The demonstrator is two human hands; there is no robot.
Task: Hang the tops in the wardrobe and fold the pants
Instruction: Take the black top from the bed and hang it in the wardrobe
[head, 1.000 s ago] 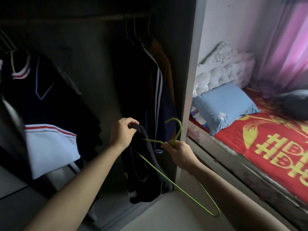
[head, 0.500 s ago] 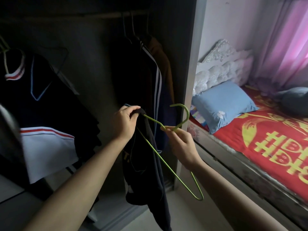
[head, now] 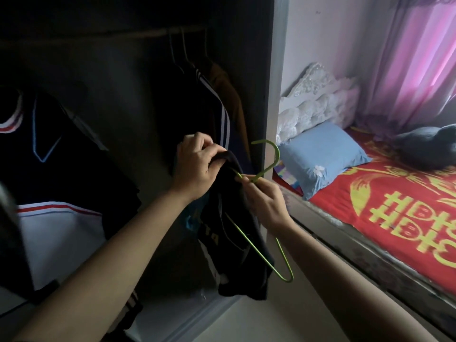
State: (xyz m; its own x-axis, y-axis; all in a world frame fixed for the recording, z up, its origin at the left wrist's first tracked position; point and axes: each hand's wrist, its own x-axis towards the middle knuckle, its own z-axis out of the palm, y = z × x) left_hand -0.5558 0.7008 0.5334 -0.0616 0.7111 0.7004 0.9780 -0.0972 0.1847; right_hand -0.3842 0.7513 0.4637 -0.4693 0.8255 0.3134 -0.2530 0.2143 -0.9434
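Observation:
In front of the open wardrobe, my left hand (head: 197, 166) grips the neck edge of a dark top (head: 237, 243) that hangs down limp. My right hand (head: 265, 198) pinches a green wire hanger (head: 267, 166) at the base of its hook. One hanger arm runs down inside the top; the other corner (head: 287, 277) sticks out below my right wrist. Above, the wardrobe rail (head: 148, 33) carries several hung garments: a dark jacket with white stripes (head: 217, 107) and a brown garment (head: 232, 95).
On the left hangs a dark and white sports top (head: 49, 193) with red trim. The wardrobe's grey side panel (head: 276, 95) stands right of my hands. Beyond it lies a bed with a red cover (head: 394, 206), a blue pillow (head: 320, 156), a dark garment (head: 427, 149) and pink curtains (head: 419, 58).
Both hands rose and came closer together. The hanger tilted more upright and slid further into the top, whose fabric now covers more of the hanger's arm.

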